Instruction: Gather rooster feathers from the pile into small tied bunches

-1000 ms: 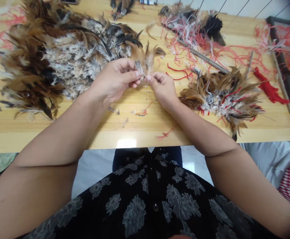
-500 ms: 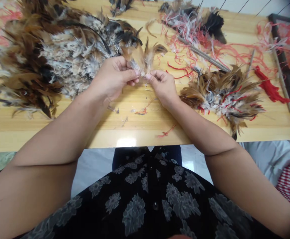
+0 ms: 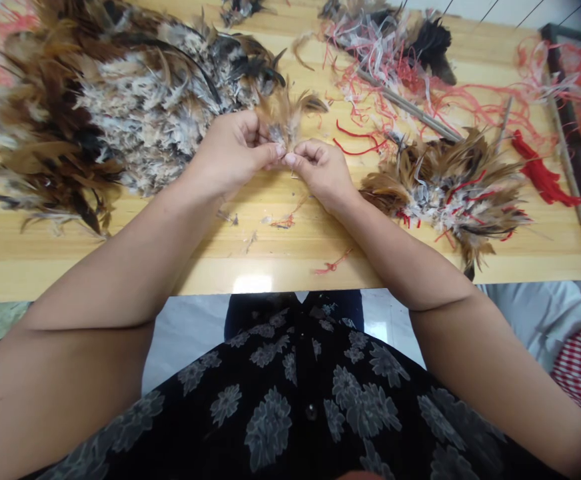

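Above the middle of the table, a small bunch of brown feathers fans upward, its quill ends between my fingertips. My left hand is closed in a pinch on the lower left of the bunch. My right hand pinches at the quill ends, thumb against forefinger, almost touching the left fingertips. Whether a tie sits between the right fingers cannot be made out. To the left lies a large heap of brown, black and white feathers. Right of my right hand is a smaller pile of brown feather bunches with red ties.
Red yarn pieces lie at the right, near a dark-framed tray holding pink and white strands. Thin sticks rest among tangled pink string at the back. Feather scraps and a red thread lie near the wooden table's front edge.
My fingertips have drawn slightly closer together at the quill ends. The feathers in my left hand now stand closer together, less spread than before.
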Demonstrator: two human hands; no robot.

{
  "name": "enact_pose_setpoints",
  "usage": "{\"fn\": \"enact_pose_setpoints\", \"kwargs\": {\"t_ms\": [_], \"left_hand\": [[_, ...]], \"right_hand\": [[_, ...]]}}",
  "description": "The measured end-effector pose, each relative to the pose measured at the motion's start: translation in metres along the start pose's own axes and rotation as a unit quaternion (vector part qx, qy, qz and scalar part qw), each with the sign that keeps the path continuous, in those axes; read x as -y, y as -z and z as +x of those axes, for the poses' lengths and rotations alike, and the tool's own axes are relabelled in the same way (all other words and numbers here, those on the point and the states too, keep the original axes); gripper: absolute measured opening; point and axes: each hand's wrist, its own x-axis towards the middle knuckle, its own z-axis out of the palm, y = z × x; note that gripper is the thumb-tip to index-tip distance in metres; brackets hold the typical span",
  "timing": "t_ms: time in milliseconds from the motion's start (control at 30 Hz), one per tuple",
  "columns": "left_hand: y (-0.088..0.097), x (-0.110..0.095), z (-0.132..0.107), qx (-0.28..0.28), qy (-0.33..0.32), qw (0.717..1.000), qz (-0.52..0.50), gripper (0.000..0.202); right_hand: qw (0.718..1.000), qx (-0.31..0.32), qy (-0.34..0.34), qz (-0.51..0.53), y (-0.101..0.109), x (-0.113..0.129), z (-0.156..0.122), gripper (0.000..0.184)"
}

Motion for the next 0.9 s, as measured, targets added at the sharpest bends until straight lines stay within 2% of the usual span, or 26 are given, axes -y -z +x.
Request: {"fn": "enact_pose_setpoints", "kwargs": {"t_ms": [267, 500, 600, 733, 833, 900], "left_hand": [[0.002, -0.016, -0.001, -0.036, -0.025, 0.999, -0.031, 0.045], [-0.004, -0.015, -0.004, 0.053, 0.018, 0.998, -0.017, 0.035], [0.002, -0.007, -0.001, 0.027, -0.008, 0.999, 0.034, 0.028], [0.022, 0.001, 0.008, -0.024, -0.081, 0.985, 0.149, 0.023], [0.030, -0.004, 0.009, -0.024, -0.126, 0.978, 0.165, 0.024], [0.029, -0.012, 0.005, -0.019, -0.129, 0.978, 0.163, 0.025]], "right_hand": [[0.999, 0.035, 0.004, 0.036, 0.007, 0.002, 0.001, 0.061], [0.998, 0.033, -0.003, 0.059, 0.010, 0.004, 0.001, 0.063], [0.998, 0.023, 0.000, 0.066, 0.010, 0.004, -0.001, 0.062], [0.999, -0.007, 0.000, 0.042, 0.011, -0.002, -0.001, 0.059], [0.999, -0.027, 0.000, 0.017, 0.011, -0.007, 0.002, 0.055], [0.999, -0.034, -0.004, 0.003, 0.010, -0.009, 0.003, 0.052]]}}
